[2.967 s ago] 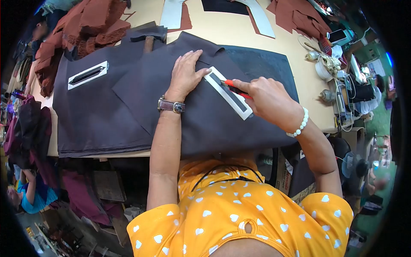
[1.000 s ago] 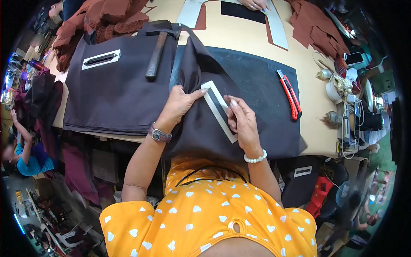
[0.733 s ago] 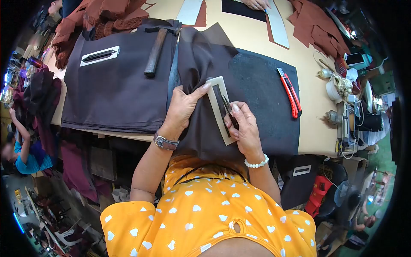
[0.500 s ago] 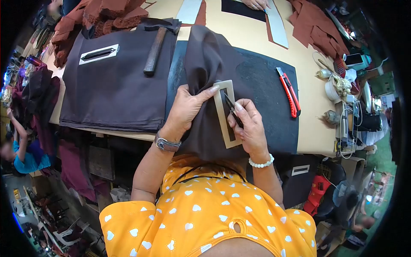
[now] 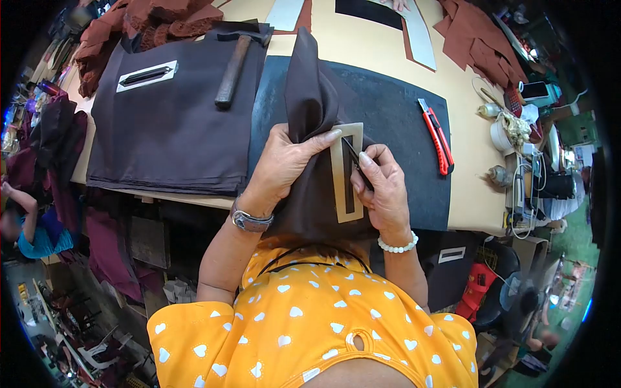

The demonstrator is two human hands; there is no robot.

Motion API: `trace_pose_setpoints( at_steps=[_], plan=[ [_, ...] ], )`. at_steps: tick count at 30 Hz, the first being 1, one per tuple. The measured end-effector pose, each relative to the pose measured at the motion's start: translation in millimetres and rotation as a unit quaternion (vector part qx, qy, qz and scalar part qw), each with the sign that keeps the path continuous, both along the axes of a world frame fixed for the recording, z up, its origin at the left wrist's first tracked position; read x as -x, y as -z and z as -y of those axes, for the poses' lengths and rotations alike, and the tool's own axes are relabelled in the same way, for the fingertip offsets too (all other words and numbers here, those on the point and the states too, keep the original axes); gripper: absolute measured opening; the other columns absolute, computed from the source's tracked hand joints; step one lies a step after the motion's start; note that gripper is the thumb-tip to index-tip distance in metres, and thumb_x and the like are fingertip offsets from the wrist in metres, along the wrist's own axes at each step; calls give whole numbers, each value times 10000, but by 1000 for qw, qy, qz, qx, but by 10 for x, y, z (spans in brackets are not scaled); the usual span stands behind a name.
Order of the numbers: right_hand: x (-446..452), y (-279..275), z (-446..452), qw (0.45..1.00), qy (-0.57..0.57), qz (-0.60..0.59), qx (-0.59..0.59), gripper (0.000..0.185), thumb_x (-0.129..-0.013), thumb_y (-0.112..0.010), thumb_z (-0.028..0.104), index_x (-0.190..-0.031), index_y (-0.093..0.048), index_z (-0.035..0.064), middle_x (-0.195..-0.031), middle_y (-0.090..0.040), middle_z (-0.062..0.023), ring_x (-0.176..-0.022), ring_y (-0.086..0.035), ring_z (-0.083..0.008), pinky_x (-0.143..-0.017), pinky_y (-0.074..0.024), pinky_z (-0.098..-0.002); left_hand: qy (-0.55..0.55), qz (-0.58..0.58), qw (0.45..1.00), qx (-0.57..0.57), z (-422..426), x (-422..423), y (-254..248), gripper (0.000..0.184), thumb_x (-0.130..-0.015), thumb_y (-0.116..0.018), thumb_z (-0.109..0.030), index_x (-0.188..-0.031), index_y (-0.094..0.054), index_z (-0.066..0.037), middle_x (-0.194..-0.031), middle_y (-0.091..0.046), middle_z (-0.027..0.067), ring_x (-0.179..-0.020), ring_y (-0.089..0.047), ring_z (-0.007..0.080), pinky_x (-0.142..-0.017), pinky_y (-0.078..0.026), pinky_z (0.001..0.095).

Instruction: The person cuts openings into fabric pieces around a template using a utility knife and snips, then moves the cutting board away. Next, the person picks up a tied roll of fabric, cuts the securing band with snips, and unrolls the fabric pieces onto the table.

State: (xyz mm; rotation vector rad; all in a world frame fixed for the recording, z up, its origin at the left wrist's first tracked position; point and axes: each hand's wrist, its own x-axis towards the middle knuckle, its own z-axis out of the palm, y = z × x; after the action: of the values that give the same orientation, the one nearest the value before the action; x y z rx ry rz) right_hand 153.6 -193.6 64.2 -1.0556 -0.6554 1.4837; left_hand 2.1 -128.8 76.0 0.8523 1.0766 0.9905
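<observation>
My left hand [image 5: 281, 158] is closed on the dark brown leather-like sheet [image 5: 310, 84], its thumb pressing the top of a beige rectangular frame [image 5: 339, 187] against it. A long slot runs down the middle of the frame. My right hand [image 5: 385, 187] is closed around dark thread snips [image 5: 354, 155], whose narrow tip reaches into the upper part of the slot. The fingers hide most of the snips. The sheet bunches up above my left hand and hangs over the table's front edge below.
A dark cutting mat [image 5: 404, 149] lies beneath, with a red utility knife [image 5: 438, 139] on its right. At left, a hammer [image 5: 233, 71] and a slotted white plate [image 5: 147, 76] rest on stacked dark sheets [image 5: 168, 142]. Another person's hand [image 5: 396, 4] shows at the far edge.
The sheet and frame have shifted slightly right and tilted more upright, both hands moving with them. The snips' tip stays in the slot. The other person's hand has moved slightly.
</observation>
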Motion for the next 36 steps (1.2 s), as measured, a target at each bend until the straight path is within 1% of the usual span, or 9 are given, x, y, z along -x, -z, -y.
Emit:
trace_pose_setpoints(
  at_steps=[5,8,11,14,17,20,25,28,36],
  plan=[
    [11,9,30,1000,16,21,-6,128,-911,-560,168,-922,-451,104,-573,-506,2,-393,-315,-4,-355,-215,-161,21,31,999,1,37,-17,-71,578,-725,-785,-183,-1021,-410,143,-918,-586,151,-791,-598,156,-667,-514,245],
    [6,7,47,999,14,34,-14,126,-921,-545,183,-923,-449,101,-575,-501,7,-403,-318,-1,-354,-217,-163,3,20,1000,24,27,-33,21,694,-716,-788,-155,-1120,-306,138,-997,-552,204,-846,-616,214,-711,-533,282],
    [7,-58,133,999,20,37,18,143,-941,-507,225,-941,-441,98,-607,-504,-1,-410,-316,-3,-355,-220,-162,-8,83,996,-6,78,-78,-23,352,-786,-725,-149,-955,-536,95,-878,-629,105,-750,-599,121,-655,-508,245],
    [80,-146,226,999,36,-1,28,173,-958,-466,270,-964,-428,101,-658,-508,-22,-407,-307,-8,-357,-217,-158,1,125,991,-53,118,-113,53,204,-824,-679,-123,-913,-616,49,-862,-648,62,-752,-590,87,-653,-486,228],
    [155,-142,318,997,50,-41,37,186,-963,-449,291,-975,-417,108,-691,-505,-39,-404,-304,-12,-359,-219,-153,-36,141,987,-72,203,-203,70,128,-837,-656,-94,-897,-655,20,-861,-657,31,-743,-585,68,-655,-461,216],
    [250,-87,354,995,84,-32,32,180,-967,-440,293,-965,-412,115,-698,-503,-41,-401,-300,-16,-359,-226,-151,-85,127,982,-112,278,-301,112,117,-838,-652,-84,-900,-658,16,-862,-659,19,-730,-583,63,-658,-449,214],
    [358,-9,343,989,138,-30,-30,168,-982,-396,280,-970,-411,113,-699,-493,-42,-383,-295,-27,-337,-229,-148,-102,120,982,-104,421,-389,94,103,-837,-657,-87,-878,-660,7,-831,-659,6,-717,-577,51,-635,-437,199],
    [398,4,322,984,169,-33,-44,152,-979,-406,265,-965,-408,114,-689,-484,-33,-403,-303,-26,-352,-239,-146,-108,129,980,-106,477,-420,97,102,-842,-654,-97,-860,-656,4,-819,-651,-3,-701,-561,42,-616,-427,198],
    [400,3,323,981,182,-40,-48,148,-950,-488,223,-914,-384,124,-633,-462,5,-434,-301,-14,-376,-222,-158,-113,156,977,-95,461,-428,47,95,-836,-660,-84,-876,-654,2,-848,-646,-7,-736,-553,41,-648,-423,195]
  ],
)
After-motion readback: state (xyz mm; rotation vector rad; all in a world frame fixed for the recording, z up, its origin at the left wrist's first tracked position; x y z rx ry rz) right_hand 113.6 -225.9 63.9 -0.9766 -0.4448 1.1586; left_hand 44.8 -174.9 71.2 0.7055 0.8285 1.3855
